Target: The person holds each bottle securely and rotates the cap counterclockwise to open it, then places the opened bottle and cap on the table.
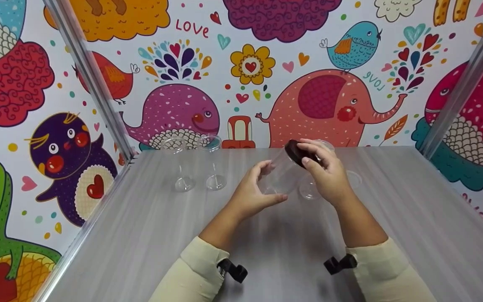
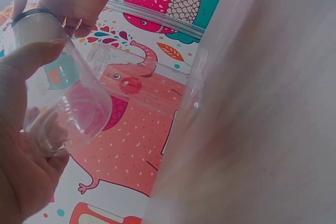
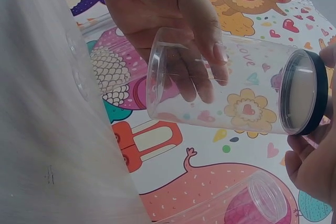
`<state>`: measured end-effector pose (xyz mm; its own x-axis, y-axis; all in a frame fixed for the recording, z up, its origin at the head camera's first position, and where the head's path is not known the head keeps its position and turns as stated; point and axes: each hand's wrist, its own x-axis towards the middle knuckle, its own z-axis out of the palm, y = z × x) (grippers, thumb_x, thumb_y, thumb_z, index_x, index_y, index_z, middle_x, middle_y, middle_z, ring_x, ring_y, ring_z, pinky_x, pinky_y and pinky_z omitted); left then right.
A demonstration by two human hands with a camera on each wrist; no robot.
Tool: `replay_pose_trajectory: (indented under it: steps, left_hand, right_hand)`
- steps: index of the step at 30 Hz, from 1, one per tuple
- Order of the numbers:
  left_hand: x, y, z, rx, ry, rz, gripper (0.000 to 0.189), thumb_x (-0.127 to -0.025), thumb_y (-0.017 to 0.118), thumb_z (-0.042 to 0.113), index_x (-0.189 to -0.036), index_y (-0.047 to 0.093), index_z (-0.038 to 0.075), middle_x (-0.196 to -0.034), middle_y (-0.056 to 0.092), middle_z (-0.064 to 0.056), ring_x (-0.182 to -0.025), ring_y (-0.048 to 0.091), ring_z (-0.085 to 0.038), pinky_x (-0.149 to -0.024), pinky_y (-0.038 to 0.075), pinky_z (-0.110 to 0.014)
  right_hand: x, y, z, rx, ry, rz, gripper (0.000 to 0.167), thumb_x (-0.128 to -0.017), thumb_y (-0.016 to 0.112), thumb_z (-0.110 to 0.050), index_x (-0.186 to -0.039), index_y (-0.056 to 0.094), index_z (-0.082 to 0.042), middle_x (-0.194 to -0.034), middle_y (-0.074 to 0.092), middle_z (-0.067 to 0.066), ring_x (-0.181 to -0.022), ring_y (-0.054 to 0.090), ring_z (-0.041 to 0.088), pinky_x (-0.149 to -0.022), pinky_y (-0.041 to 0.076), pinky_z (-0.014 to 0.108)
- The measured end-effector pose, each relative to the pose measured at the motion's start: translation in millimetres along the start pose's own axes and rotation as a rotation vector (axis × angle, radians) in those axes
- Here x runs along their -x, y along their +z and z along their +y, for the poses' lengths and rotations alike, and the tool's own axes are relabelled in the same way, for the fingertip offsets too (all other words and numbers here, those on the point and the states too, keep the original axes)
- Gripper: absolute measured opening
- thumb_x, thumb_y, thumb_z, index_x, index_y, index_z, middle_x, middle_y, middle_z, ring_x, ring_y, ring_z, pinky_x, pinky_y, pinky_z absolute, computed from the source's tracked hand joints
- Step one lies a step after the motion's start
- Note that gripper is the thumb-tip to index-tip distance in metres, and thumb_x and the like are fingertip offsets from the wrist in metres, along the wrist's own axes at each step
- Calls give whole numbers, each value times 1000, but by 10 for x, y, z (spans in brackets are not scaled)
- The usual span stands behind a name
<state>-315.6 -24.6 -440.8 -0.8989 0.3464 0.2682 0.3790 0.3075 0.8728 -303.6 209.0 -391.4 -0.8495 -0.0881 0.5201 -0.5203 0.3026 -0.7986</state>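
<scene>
A clear plastic jar (image 1: 277,176) is held tilted above the table in front of me, its dark lid (image 1: 295,153) up and to the right. My left hand (image 1: 247,191) grips the jar's body near its bottom, thumb on the near side and fingers round the far side. My right hand (image 1: 329,174) holds the lid by its edge between thumb and fingers. In the right wrist view the black lid (image 3: 316,95) sits over the jar's mouth, and the jar (image 3: 252,116) looks empty.
Two clear jars (image 1: 215,183) (image 1: 184,184) without lids stand at the back left of the grey table (image 1: 141,251). Another clear jar (image 1: 308,192) stands behind my right hand, partly hidden, with a clear round edge (image 1: 355,180) beside it. Printed panels (image 1: 250,96) rise behind.
</scene>
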Motion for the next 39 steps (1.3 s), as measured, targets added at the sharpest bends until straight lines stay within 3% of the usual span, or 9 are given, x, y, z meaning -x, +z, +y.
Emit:
replay_pose_trajectory:
  steps: [10, 17, 20, 27, 33, 39]
  left_hand:
    - [-7, 0, -7, -3, 0, 2, 102, -79, 94, 44, -161, 41, 18, -159, 57, 4, -152, 49, -19, -128, 41, -51]
    - [-7, 0, 6, -3, -7, 5, 101, -78, 95, 43, -160, 42, 20, -158, 57, 4, -151, 49, -20, -128, 41, -52]
    - [-6, 0, 5, -12, -5, 0, 102, -77, 93, 49, -160, 41, 22, -159, 57, 4, -151, 50, -19, -128, 41, -50]
    - [-1, 3, 1, -10, -14, -8, 104, -76, 92, 55, -161, 40, 23, -161, 55, 2, -153, 49, -19, -126, 42, -56]
    - [1, 8, 11, -1, -30, -4, 98, -79, 94, 42, -160, 41, 25, -162, 55, 1, -153, 49, -20, -125, 43, -55]
    - [-5, 7, 3, -8, -34, 0, 99, -76, 94, 49, -158, 42, 29, -160, 56, 4, -151, 50, -19, -123, 47, -53]
  right_hand:
    - [21, 9, -24, -86, -6, -52, 49, -103, 41, -2, -141, 69, -15, -161, 54, 2, -145, 49, 21, -108, 52, 16]
    - [19, 15, -47, -101, 0, -59, 53, -102, 37, -1, -141, 69, -15, -162, 53, 1, -146, 46, 21, -108, 51, 18]
    - [18, 15, -44, -101, -9, -46, 46, -104, 44, -5, -143, 68, -12, -163, 51, 5, -147, 45, 23, -108, 52, 17]
    - [-3, 13, -4, 99, 26, 80, 41, -100, 70, -32, -140, 69, -20, -151, 57, 1, -127, 53, 15, -89, 54, 23]
    - [-16, 15, 3, 147, 84, 94, 45, -97, 76, -39, -137, 70, -20, -142, 60, 3, -112, 54, 19, -82, 53, 29]
    - [-7, 11, -6, 127, 76, 67, 40, -99, 74, -36, -135, 72, -20, -143, 60, 2, -118, 54, 19, -87, 56, 25]
